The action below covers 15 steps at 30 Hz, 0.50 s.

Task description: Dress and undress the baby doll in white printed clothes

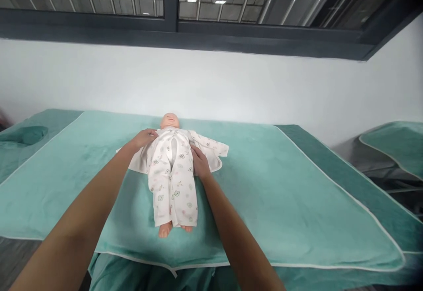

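Observation:
A baby doll (170, 119) lies on its back on the turquoise cover, head toward the wall and feet toward me. It wears white printed baby trousers (175, 194) with a grey slit at the crotch. A matching baby shirt (208, 146) lies spread open beneath and beside it, one sleeve stretched out to the right. My left hand (145, 138) is closed at the shirt beside the doll's shoulder, its fingertips on the cloth. Beside the hip, my right hand (200, 162) has its fingers closed on the side of the trousers, partly hidden by cloth.
The turquoise cover (280, 203) with pale piping spreads over the bed. A folded green cloth (24, 135) lies at the far left. Behind the bed rises a white wall (231, 88) under a dark window frame (198, 39). Another green-covered surface (399, 145) stands at the right.

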Available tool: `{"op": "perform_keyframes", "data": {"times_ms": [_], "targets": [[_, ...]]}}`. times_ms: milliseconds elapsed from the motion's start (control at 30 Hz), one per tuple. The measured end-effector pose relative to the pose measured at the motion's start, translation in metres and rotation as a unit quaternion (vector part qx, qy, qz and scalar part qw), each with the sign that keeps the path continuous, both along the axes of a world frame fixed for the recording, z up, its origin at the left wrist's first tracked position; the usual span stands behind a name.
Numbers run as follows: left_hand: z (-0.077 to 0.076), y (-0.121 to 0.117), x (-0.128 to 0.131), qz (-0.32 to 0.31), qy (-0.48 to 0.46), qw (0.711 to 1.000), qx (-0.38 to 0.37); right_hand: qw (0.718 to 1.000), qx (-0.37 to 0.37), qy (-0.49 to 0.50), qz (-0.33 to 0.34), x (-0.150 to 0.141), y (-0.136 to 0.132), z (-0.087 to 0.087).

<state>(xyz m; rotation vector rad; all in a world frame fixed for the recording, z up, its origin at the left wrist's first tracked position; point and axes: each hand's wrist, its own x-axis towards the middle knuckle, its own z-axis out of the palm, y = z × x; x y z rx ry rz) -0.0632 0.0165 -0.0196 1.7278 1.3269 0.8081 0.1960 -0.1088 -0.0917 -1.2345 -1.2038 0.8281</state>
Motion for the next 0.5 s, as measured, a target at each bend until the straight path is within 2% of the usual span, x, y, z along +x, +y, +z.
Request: {"op": "perform_keyframes", "data": {"times_ms": [133, 300, 400, 500], "targets": [[-0.004, 0.007, 0.001, 0.016, 0.017, 0.999, 0.025, 1.000, -0.002, 0.010, -0.007, 0.001, 0.001, -0.001], [-0.014, 0.012, 0.012, 0.115, 0.060, 0.990, 0.060, 1.000, -0.001, 0.018, -0.001, 0.002, 0.001, -0.002], [-0.022, 0.004, 0.020, 0.153, 0.090, 0.979, 0.101, 0.999, -0.001, 0.034, -0.004, 0.003, 0.003, -0.004], [-0.033, -0.020, 0.021, 0.153, 0.089, 0.967, 0.185, 0.999, 0.016, 0.049, -0.010, 0.003, 0.003, -0.005]]}}
